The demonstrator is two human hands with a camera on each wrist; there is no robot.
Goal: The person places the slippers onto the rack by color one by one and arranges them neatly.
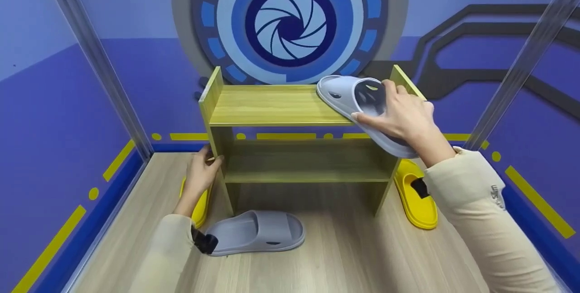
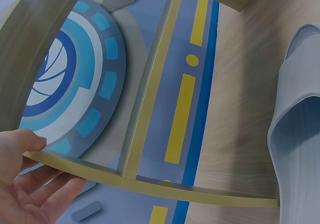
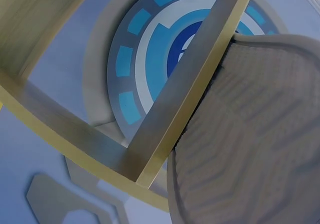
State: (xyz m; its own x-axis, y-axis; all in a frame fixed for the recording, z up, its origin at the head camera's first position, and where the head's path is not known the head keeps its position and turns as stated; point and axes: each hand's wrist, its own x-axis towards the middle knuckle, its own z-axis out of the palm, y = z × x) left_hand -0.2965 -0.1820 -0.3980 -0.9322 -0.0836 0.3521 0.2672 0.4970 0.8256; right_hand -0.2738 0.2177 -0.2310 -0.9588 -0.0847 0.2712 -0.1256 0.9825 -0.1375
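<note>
Flr [image 1: 340, 263]: gry slipper [image 1: 273, 228] nr shelf [image 1: 267, 105], yel pair [image 1: 420, 209].

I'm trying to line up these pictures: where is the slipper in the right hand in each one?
Head: the grey slipper is right of centre, in the right hand, by the rack's top shelf.
Left wrist: not in it; the one at the right edge is the floor slipper.
Right wrist: its sole fills the right side.
Shared landmark: the round wall emblem.
</note>
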